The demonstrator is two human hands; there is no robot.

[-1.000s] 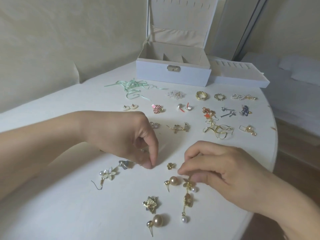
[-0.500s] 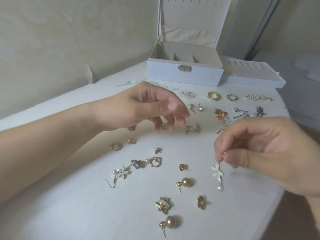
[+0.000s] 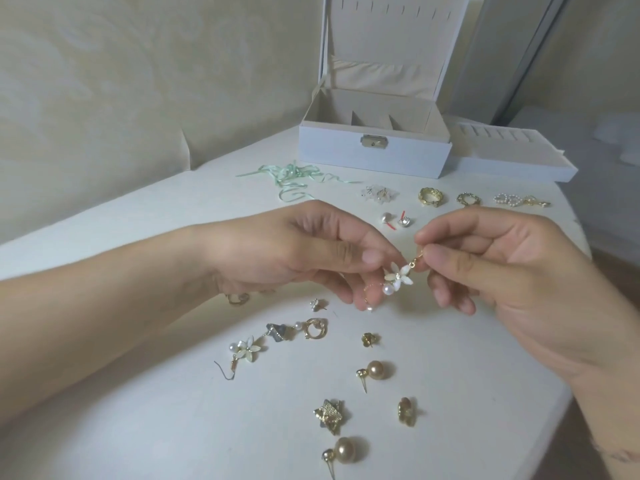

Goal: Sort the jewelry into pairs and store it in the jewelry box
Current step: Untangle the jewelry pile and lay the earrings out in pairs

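Observation:
A white flower earring (image 3: 399,278) with a pearl drop hangs above the table between both hands. My right hand (image 3: 502,271) pinches its gold hook. My left hand (image 3: 311,251) touches the flower with thumb and fingertips. A matching white flower earring (image 3: 246,348) lies on the table below my left wrist. Two gold pearl studs (image 3: 375,370) (image 3: 346,450), gold flower pieces (image 3: 329,415) (image 3: 406,411) and other small earrings lie near the front. The white jewelry box (image 3: 374,154) stands open at the back.
A mint green ribbon (image 3: 289,174) lies left of the box. Gold rings (image 3: 430,196) and a pearl piece (image 3: 507,199) lie in a row in front of it. The box's removed white tray (image 3: 519,164) sits to its right. The table edge curves away on the right.
My right hand lifted the flower earring higher and toward the middle. My left hand came across from over the table and now touches the flower.

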